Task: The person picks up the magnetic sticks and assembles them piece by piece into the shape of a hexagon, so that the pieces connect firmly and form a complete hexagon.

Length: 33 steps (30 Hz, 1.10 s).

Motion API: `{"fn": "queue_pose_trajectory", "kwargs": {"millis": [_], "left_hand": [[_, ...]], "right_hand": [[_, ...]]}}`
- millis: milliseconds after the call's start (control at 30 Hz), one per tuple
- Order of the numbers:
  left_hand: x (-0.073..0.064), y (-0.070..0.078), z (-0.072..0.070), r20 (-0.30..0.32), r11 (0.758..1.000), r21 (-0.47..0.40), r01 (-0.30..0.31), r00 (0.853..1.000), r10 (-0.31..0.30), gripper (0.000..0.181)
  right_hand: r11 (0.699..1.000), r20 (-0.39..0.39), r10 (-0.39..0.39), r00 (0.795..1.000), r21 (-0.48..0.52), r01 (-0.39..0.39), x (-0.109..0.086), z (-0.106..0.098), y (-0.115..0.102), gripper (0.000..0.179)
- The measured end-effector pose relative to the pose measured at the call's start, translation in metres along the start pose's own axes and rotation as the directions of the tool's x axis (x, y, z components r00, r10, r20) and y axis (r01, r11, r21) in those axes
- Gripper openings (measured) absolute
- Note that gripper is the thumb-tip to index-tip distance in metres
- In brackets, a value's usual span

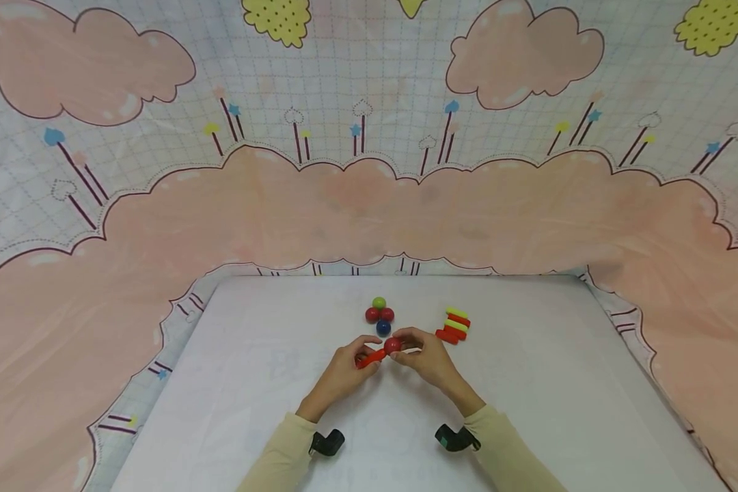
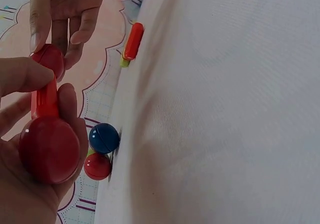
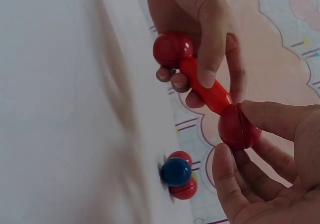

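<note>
My left hand point(image 1: 346, 369) grips a red rod point(image 3: 207, 87) between thumb and fingers. One red ball point(image 2: 49, 150) sits at the rod's near end, by the left palm. At the far end another red ball point(image 3: 237, 127) touches the rod, and my right hand point(image 1: 429, 357) pinches it between thumb and fingers. Just beyond the hands lie loose balls on the white table: a blue ball point(image 1: 383, 328), two red balls point(image 1: 372, 315) and a green ball point(image 1: 378, 302).
To the right of the hands lies a group of several red and yellow rods point(image 1: 455, 325). The white tabletop point(image 1: 252, 328) reaches back to a patterned cloth point(image 1: 357, 212). Dark wrist cameras point(image 1: 328, 443) hang by both sleeves.
</note>
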<state>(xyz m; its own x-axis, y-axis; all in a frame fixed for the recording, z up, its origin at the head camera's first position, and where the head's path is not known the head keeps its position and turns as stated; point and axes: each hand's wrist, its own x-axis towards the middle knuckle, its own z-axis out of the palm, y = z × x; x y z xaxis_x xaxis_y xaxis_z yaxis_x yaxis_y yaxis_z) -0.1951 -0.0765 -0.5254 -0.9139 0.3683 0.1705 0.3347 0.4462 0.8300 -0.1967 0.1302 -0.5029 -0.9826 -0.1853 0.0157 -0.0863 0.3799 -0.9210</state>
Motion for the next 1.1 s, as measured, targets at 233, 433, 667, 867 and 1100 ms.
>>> {"fn": "queue_pose_trajectory", "kwargs": {"millis": [233, 433, 667, 867, 1100], "left_hand": [[0.0, 0.0, -0.001, 0.028, 1.0, 0.017, 0.012, 1.0, -0.013, 0.038], [-0.001, -0.003, -0.002, 0.006, 0.999, 0.044, 0.016, 1.0, -0.016, 0.037], [-0.002, -0.006, -0.005, -0.009, 0.996, 0.077, 0.041, 0.999, -0.04, 0.037], [-0.005, -0.007, -0.008, 0.001, 0.993, 0.091, 0.072, 0.997, -0.073, 0.04], [-0.006, -0.009, -0.011, 0.009, 0.989, 0.1, 0.106, 0.994, -0.107, 0.041]], "right_hand": [[0.999, 0.041, -0.042, 0.998, -0.021, 0.043, -0.001, 0.005, 0.002, 0.035], [0.998, 0.076, -0.056, 0.996, -0.037, 0.059, -0.002, 0.004, 0.001, 0.039], [0.998, 0.061, -0.037, 0.997, -0.041, 0.039, 0.0, -0.006, -0.004, 0.039], [0.999, 0.021, 0.02, 1.0, -0.04, -0.019, 0.004, -0.016, -0.002, 0.038], [0.996, -0.021, 0.038, 0.999, -0.075, -0.039, 0.006, -0.029, 0.005, 0.036]]}}
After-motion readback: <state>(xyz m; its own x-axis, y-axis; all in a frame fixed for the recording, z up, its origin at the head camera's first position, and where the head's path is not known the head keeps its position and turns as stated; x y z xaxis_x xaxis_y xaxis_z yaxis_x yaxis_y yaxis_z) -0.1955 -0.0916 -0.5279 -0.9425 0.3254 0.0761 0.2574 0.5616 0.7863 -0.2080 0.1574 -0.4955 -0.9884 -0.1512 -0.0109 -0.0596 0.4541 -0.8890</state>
